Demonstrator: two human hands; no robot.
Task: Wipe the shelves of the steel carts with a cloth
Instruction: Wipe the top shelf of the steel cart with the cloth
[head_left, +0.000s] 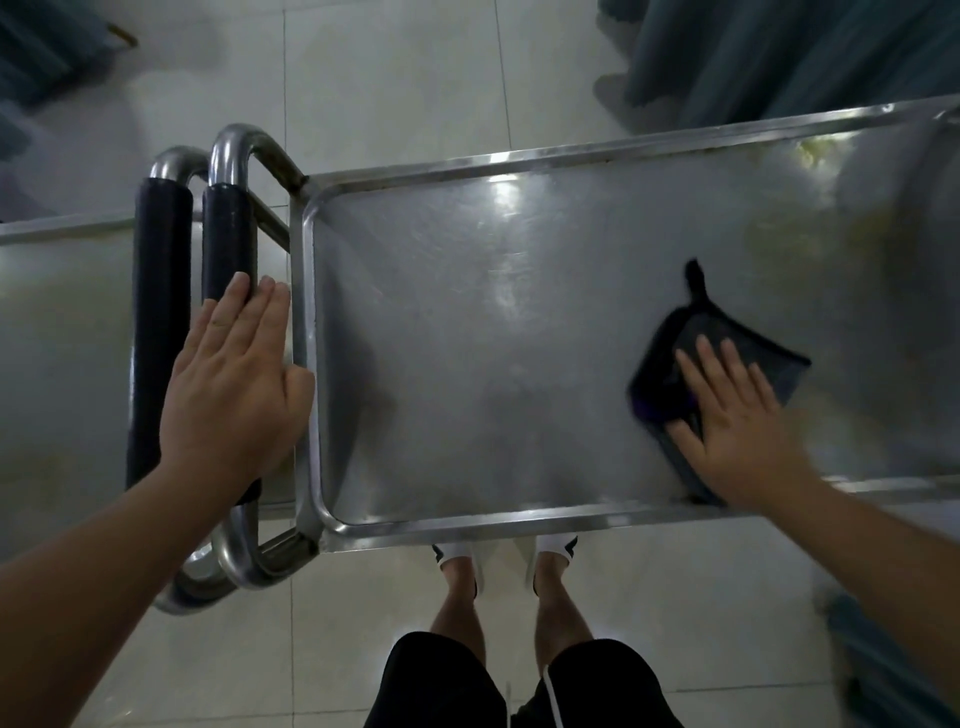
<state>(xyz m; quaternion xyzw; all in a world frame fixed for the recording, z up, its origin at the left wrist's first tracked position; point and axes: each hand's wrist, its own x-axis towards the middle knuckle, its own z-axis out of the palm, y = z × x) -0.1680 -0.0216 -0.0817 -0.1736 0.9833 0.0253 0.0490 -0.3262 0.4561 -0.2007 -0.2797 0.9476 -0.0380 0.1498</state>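
Head view: two flat hands on a steel cart, one pressing a cloth.

Right hand (737, 415), fingers straight and spread, presses the dark cloth (727, 358) flat on the top shelf (467, 338) near its front rim, right of centre; the cloth's pointed corner aims away from the person. Left hand (234, 384), fingers straight, rests over the cart's black-padded handle (228, 234). The shelf's long axis runs left to right; a second cart's handle (158, 291) stands just beside.
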